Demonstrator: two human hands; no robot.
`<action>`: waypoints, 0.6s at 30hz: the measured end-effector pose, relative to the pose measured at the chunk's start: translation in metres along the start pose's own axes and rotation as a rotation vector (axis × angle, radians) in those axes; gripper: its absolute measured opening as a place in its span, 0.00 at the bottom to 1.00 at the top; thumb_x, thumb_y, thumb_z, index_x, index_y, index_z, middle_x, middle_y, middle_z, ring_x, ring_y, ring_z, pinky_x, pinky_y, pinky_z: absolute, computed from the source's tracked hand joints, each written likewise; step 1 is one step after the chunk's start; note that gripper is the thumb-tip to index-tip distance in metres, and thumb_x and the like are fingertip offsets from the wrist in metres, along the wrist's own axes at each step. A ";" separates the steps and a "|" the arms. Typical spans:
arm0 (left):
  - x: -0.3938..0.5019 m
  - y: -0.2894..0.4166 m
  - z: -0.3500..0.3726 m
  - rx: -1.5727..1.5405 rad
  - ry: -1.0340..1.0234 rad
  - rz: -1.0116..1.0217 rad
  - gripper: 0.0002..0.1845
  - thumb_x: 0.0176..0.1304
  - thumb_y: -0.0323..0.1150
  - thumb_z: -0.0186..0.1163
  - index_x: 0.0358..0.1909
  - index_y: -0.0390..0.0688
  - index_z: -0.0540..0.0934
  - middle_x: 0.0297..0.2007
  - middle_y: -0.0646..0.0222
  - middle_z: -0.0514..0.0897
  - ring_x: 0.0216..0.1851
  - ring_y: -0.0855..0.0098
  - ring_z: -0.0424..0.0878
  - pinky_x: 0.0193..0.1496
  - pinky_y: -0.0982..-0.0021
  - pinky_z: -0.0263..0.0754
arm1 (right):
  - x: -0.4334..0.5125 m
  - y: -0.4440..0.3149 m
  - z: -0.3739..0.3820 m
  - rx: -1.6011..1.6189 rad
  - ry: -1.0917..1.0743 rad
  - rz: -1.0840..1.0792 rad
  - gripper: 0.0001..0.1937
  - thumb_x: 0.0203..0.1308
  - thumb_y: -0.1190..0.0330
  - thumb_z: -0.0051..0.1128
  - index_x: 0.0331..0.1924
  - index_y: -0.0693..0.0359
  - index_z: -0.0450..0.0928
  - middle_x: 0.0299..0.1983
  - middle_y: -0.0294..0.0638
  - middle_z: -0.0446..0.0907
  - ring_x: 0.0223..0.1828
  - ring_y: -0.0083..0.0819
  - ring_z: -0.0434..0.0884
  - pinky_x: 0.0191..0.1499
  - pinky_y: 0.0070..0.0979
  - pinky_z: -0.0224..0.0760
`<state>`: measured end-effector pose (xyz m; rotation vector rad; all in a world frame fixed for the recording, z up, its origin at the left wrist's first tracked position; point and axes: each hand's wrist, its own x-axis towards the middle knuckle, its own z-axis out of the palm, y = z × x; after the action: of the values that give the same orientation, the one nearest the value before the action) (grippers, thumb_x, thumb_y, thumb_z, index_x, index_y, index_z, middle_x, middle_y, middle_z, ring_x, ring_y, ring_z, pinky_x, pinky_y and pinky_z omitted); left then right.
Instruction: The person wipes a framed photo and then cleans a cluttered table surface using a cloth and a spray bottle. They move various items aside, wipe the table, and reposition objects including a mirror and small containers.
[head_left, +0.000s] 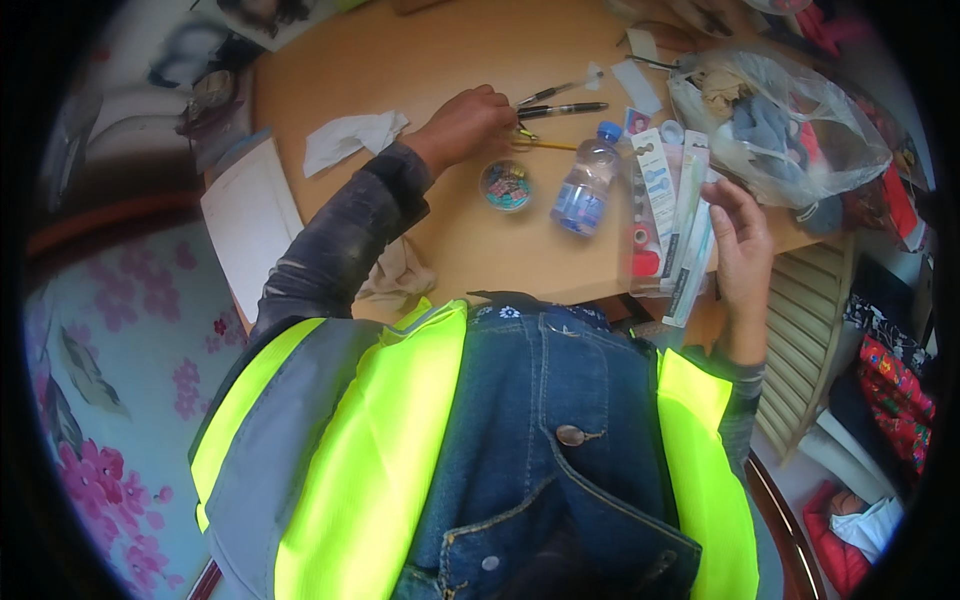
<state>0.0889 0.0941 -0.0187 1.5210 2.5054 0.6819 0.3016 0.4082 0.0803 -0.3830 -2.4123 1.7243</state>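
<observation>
My left hand (469, 126) is over the wooden table, its fingers bent down at the ends of two pens (562, 110) and a yellow pencil (555, 145); whether it grips anything is hidden. Just below it stands a small round clear container (505, 185) of coloured clips or similar small pieces. A plastic bottle with a blue cap (586, 180) lies or stands right of that. My right hand (742, 232), fingers curved, is at the right edge of long narrow packages (690, 240) on a clear box (643, 255) holding red items. Its grip on them is unclear.
A clear plastic bag (780, 127) of cloth items sits at the table's right. White tissue (349, 141) and a white board or paper (251, 225) lie to the left. A beige cloth (397, 274) is at the near edge. White paper strips (636, 86) lie beyond the bottle.
</observation>
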 end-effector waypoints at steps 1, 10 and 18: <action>0.008 0.000 0.004 0.019 -0.020 -0.001 0.15 0.43 0.30 0.69 0.36 0.43 0.81 0.35 0.63 0.80 0.42 0.57 0.76 0.45 0.60 0.73 | -0.005 0.001 -0.002 -0.003 -0.003 -0.023 0.17 0.65 0.73 0.55 0.56 0.69 0.72 0.49 0.45 0.80 0.52 0.27 0.78 0.57 0.24 0.68; 0.017 -0.001 0.019 0.005 0.035 -0.077 0.23 0.39 0.30 0.70 0.42 0.43 0.79 0.44 0.61 0.78 0.45 0.54 0.77 0.48 0.60 0.74 | -0.018 0.028 -0.019 0.004 0.040 0.116 0.17 0.65 0.75 0.54 0.56 0.69 0.72 0.50 0.45 0.80 0.53 0.28 0.78 0.57 0.24 0.68; -0.005 -0.004 0.015 -0.011 0.088 -0.191 0.25 0.43 0.29 0.68 0.48 0.42 0.77 0.45 0.59 0.76 0.47 0.55 0.77 0.49 0.61 0.75 | 0.003 0.028 -0.014 -0.031 -0.004 0.062 0.16 0.66 0.75 0.52 0.56 0.68 0.72 0.51 0.44 0.80 0.54 0.29 0.77 0.60 0.25 0.65</action>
<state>0.0934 0.0928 -0.0339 1.2516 2.6616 0.7448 0.3063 0.4303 0.0586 -0.4634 -2.4573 1.7152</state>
